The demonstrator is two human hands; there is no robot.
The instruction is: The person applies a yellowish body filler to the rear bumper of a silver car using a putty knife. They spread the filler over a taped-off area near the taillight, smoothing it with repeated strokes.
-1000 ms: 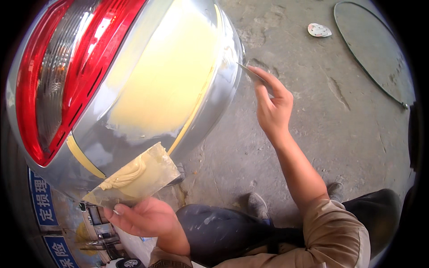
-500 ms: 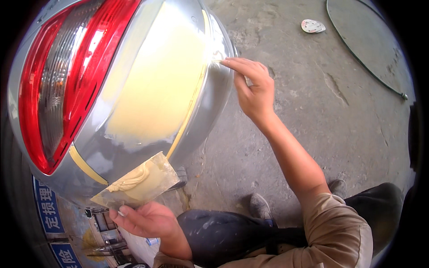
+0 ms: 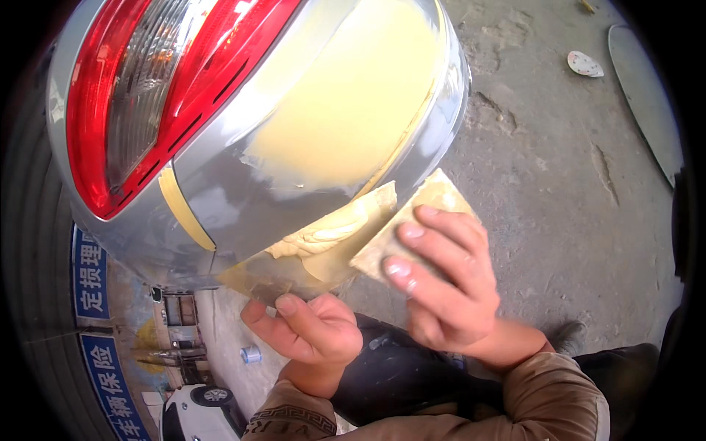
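My left hand (image 3: pixel 316 334) pinches the lower edge of a thin, translucent putty board (image 3: pixel 320 272). A mound of creamy yellow putty (image 3: pixel 327 231) lies on it. Close beside the board, my right hand (image 3: pixel 456 283) grips a flat, putty-smeared spreader (image 3: pixel 434 197), fingers laid across its face. Just beyond both hands is the rounded grey rear corner of a car (image 3: pixel 220 202). It carries a wide patch of pale yellow filler (image 3: pixel 346 110), with a narrow yellow strip along the patch's right side. Neither hand touches the car.
A red and clear tail light (image 3: pixel 198 81) fills the upper left. On the concrete floor (image 3: pixel 537 191) at right lie a small white spotted piece (image 3: pixel 585 64) and a large rounded panel (image 3: pixel 647 103). A white car (image 3: pixel 198 411), a small blue-and-white container (image 3: pixel 251 355) and blue signs (image 3: pixel 92 272) appear lower left.
My right hand has come down from the bumper's right edge to the board, turning the spreader's face into view. The car appears farther right and higher in the picture.
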